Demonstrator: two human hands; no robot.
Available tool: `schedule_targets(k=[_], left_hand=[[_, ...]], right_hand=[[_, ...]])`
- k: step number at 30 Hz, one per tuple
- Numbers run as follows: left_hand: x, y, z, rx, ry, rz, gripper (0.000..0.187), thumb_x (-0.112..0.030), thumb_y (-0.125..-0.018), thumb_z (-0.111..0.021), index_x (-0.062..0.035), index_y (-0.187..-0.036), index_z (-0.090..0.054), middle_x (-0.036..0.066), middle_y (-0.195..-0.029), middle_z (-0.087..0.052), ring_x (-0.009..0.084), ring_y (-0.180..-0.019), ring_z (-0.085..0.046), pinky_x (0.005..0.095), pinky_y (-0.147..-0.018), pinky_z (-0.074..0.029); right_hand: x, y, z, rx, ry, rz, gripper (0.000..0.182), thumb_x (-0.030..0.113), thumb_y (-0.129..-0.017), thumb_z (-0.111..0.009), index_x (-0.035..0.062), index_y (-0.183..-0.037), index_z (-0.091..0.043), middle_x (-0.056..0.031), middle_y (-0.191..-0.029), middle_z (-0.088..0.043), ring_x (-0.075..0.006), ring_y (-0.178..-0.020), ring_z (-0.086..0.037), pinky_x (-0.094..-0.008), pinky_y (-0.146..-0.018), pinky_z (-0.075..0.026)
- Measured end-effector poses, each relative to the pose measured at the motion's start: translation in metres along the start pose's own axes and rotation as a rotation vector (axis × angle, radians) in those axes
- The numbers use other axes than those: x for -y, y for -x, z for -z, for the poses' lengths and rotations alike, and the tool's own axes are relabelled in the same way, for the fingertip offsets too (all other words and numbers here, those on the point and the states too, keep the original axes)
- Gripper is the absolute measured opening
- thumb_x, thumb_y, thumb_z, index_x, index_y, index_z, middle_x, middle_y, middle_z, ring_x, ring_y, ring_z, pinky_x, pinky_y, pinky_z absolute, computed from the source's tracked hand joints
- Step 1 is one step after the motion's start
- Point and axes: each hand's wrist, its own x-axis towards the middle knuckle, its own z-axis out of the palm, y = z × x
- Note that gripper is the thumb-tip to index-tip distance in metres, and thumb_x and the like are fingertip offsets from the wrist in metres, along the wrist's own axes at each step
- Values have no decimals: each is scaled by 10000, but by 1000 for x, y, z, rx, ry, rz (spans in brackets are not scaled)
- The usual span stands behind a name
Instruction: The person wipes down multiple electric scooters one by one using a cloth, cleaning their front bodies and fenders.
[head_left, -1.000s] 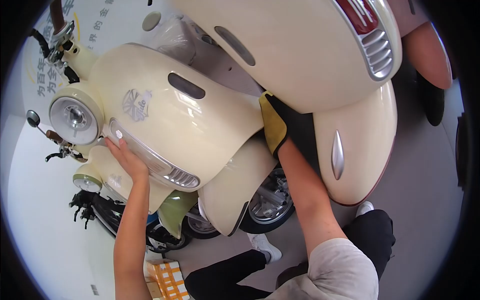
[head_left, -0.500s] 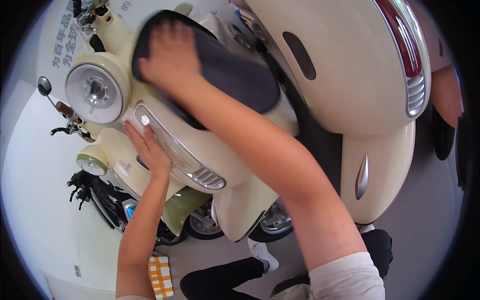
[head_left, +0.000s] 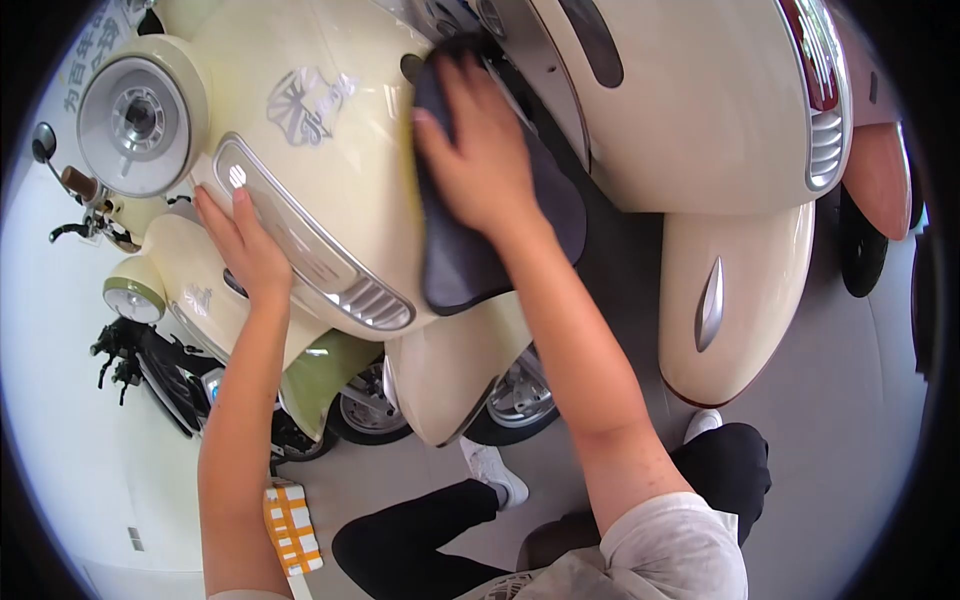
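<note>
A cream scooter [head_left: 330,190] with a round headlight [head_left: 137,117] and a silver-winged emblem [head_left: 308,105] fills the upper left. My left hand [head_left: 248,245] rests with its fingers spread on the front panel, beside the chrome-framed lamp strip [head_left: 300,235]. On the right side of the same panel, my right hand [head_left: 485,150] lies flat on a dark grey cloth [head_left: 500,250], its fingers spread and slightly blurred. The cloth is pressed on the panel's edge and hangs down below the hand.
Another cream scooter [head_left: 710,110] stands at the right, a reddish one [head_left: 875,180] beyond it. A green-trimmed scooter [head_left: 133,290] and a black one [head_left: 165,375] stand at lower left. An orange-and-white box [head_left: 293,530] lies on the floor near my bent legs [head_left: 420,540].
My right hand and the cloth have moved from near the headlight to the panel's right side, uncovering the emblem. The view has shifted, and my left hand remains beside the lamp strip.
</note>
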Motion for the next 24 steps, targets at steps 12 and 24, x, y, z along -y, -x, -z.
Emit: schedule_targets(k=[12,24], left_hand=[[1,-2,-1,-11,-3,-1,812,-490,-1062,-469,90,-1586,-248,301,-1671,-204,401,-1575,-157,425,-1276,-118],[3,-4,-3,-39,-1,-24,826,-499,-1049,-492,102,-1571,-270,301,-1661,-232,404,-1569,-179,423,-1274,-131]], right_hand=[[-208,136,8,66,-780,-779,451,303,-1049,-531,25,-1404,-540,-148,-1368,-595,-277,-1232,-573,-373,-1063,-442],[-189,208,9,164,-1211,-969,390,317,-1076,-504,18,-1311,-592,-114,-1229,-648,-218,-1076,-624,-344,-932,-507]])
